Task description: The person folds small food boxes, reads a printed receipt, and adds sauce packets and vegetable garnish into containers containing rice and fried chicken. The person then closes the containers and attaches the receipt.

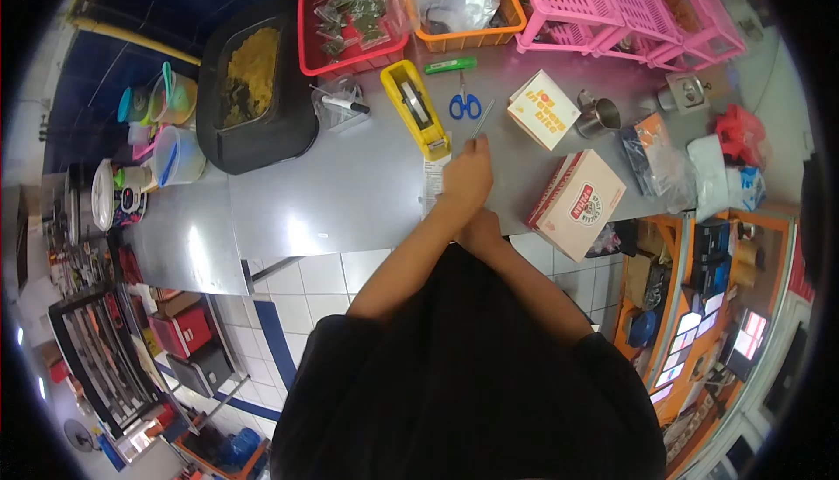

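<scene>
My left hand (468, 176) is closed around a thin grey stick-like tool (484, 119), perhaps a pen, pointing away from me over the steel table. Crossing below the left wrist, my right hand (479, 232) is at the table's front edge, its fingers hidden. A printed paper strip (432, 185) lies just left of the left hand, partly under that arm. Beyond it is a yellow tape dispenser (409, 106). Blue-handled scissors (465, 106) and a green marker-like stick (451, 65) lie farther back. To the right are a printed white box (544, 110) and a chicken box (578, 203).
Red basket (306, 34) and orange basket (516, 27) hold packets at the back, beside pink racks (577, 13). A black tray (262, 144) and plastic tubs (179, 161) stand left. A metal jug (599, 115) and plastic bags (706, 165) are right.
</scene>
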Demonstrator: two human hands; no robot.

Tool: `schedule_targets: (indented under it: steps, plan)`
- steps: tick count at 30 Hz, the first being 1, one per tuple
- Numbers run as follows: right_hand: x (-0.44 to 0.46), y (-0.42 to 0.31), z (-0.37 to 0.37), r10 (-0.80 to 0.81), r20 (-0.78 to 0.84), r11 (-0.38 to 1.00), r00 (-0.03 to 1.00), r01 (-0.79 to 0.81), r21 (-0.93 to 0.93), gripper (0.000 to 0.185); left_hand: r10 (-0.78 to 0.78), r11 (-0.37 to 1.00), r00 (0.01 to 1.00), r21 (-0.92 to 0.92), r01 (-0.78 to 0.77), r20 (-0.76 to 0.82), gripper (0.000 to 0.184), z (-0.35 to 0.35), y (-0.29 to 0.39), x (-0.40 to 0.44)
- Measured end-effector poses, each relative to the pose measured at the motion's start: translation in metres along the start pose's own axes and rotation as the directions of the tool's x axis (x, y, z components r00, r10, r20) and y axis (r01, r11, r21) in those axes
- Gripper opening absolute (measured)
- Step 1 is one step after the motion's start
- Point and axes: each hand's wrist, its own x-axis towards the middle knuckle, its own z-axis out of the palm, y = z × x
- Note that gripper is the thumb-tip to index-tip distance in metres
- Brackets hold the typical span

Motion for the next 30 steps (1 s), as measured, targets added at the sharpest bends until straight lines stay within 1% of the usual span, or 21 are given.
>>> schedule_targets:
  steps: [2, 4, 6, 8, 10, 11, 12, 14, 15, 16, 17, 18, 19, 21, 22, 23, 25, 26, 28, 29, 30]
  plan:
    - [0.002, 0.015, 0.012, -0.101, -0.104, 0.995, 0.989, 0.102, 0.008, 0.020, -0.100, 0.973, 0.991, 0.216, 0.080, 0.085, 0.042, 0.017, 0.014, 0.034]
    - [0.004, 0.009, -0.005, -0.094, -0.063, 0.994, 0.994, 0.098, 0.049, 0.023, -0.165, 0.968, 0.979, 0.212, 0.137, 0.122, 0.046, 0.034, 0.006, 0.065]
    - [0.004, 0.003, -0.019, -0.074, -0.020, 0.991, 0.997, 0.075, 0.107, 0.025, -0.226, 0.958, 0.958, 0.220, 0.185, 0.177, 0.050, 0.039, 0.002, 0.062]
    - [0.005, 0.005, -0.024, -0.106, 0.112, 0.994, 0.988, 0.101, 0.048, 0.033, -0.164, 0.975, 0.903, 0.204, 0.087, 0.398, 0.044, 0.017, 0.003, 0.055]
    - [0.007, 0.007, -0.022, -0.089, 0.144, 0.996, 0.986, 0.083, 0.041, 0.037, 0.076, 0.992, 0.924, -0.126, -0.030, 0.376, 0.048, -0.033, 0.004, 0.017]
    - [0.009, 0.007, -0.021, -0.062, 0.171, 0.998, 0.983, 0.059, 0.020, 0.042, 0.023, 0.943, 0.897, -0.308, 0.128, 0.442, 0.049, -0.065, 0.008, -0.004]
    - [0.011, 0.008, -0.020, -0.051, 0.163, 0.998, 0.985, 0.044, 0.042, 0.042, -0.015, 0.838, 0.856, -0.461, 0.293, 0.516, 0.049, -0.092, 0.010, -0.026]
    - [0.009, 0.011, -0.023, -0.144, 0.204, 0.988, 0.968, 0.128, 0.089, 0.048, -0.115, 0.499, 0.865, -0.725, 0.476, 0.489, 0.047, -0.119, -0.005, -0.074]
    - [0.007, 0.008, -0.027, -0.141, 0.206, 0.987, 0.968, 0.122, 0.100, 0.048, -0.214, 0.350, 0.866, -0.792, 0.501, 0.453, 0.035, -0.130, -0.005, -0.098]
    - [0.004, 0.005, -0.034, -0.156, 0.153, 0.986, 0.976, 0.145, 0.082, 0.051, -0.317, 0.191, 0.849, -0.849, 0.493, 0.422, 0.026, -0.137, -0.004, -0.115]
    - [0.002, 0.002, -0.036, -0.173, 0.104, 0.984, 0.979, 0.168, 0.059, 0.054, -0.323, 0.186, 0.845, -0.847, 0.498, 0.425, 0.026, -0.126, -0.020, -0.132]
    - [0.005, 0.002, -0.033, -0.148, 0.146, 0.989, 0.978, 0.144, 0.042, 0.057, -0.382, 0.289, 0.882, -0.871, 0.397, 0.275, 0.024, -0.103, -0.047, -0.154]
    - [0.006, 0.003, -0.029, -0.155, 0.165, 0.988, 0.974, 0.151, 0.039, 0.057, -0.428, 0.394, 0.897, -0.870, 0.298, 0.113, 0.028, -0.090, -0.062, -0.170]
    - [0.006, 0.006, -0.021, -0.182, 0.093, 0.983, 0.979, 0.177, 0.055, 0.059, -0.585, 0.399, 0.769, -0.733, 0.551, 0.260, 0.040, -0.084, -0.063, -0.178]
    - [0.006, 0.006, -0.020, -0.183, 0.093, 0.983, 0.979, 0.180, 0.040, 0.061, -0.642, 0.407, 0.730, -0.702, 0.585, 0.236, 0.047, -0.075, -0.054, -0.177]
    - [0.006, 0.006, -0.019, -0.191, 0.106, 0.982, 0.976, 0.189, 0.031, 0.061, -0.640, 0.431, 0.757, -0.755, 0.494, 0.130, 0.050, -0.063, -0.046, -0.176]
    - [0.006, 0.003, -0.024, -0.200, 0.105, 0.980, 0.974, 0.196, 0.044, 0.063, -0.668, 0.345, 0.738, -0.839, 0.421, 0.096, 0.043, -0.051, -0.030, -0.170]
    - [0.006, 0.001, -0.027, -0.205, 0.113, 0.979, 0.972, 0.202, 0.035, 0.063, -0.673, 0.336, 0.734, -0.845, 0.417, 0.095, 0.043, -0.046, -0.034, -0.173]
    - [0.006, -0.002, -0.029, -0.164, 0.150, 0.986, 0.975, 0.164, 0.008, 0.064, -0.587, 0.614, 0.809, -0.640, 0.463, 0.022, 0.029, -0.036, -0.043, -0.177]
    - [0.006, -0.003, -0.029, -0.167, 0.155, 0.986, 0.974, 0.169, 0.003, 0.064, -0.592, 0.609, 0.806, -0.644, 0.463, 0.020, 0.029, -0.031, -0.046, -0.180]
    - [0.005, -0.002, -0.028, -0.166, 0.139, 0.986, 0.976, 0.168, -0.002, 0.064, -0.591, 0.662, 0.806, -0.594, 0.458, -0.037, 0.024, -0.031, -0.045, -0.179]
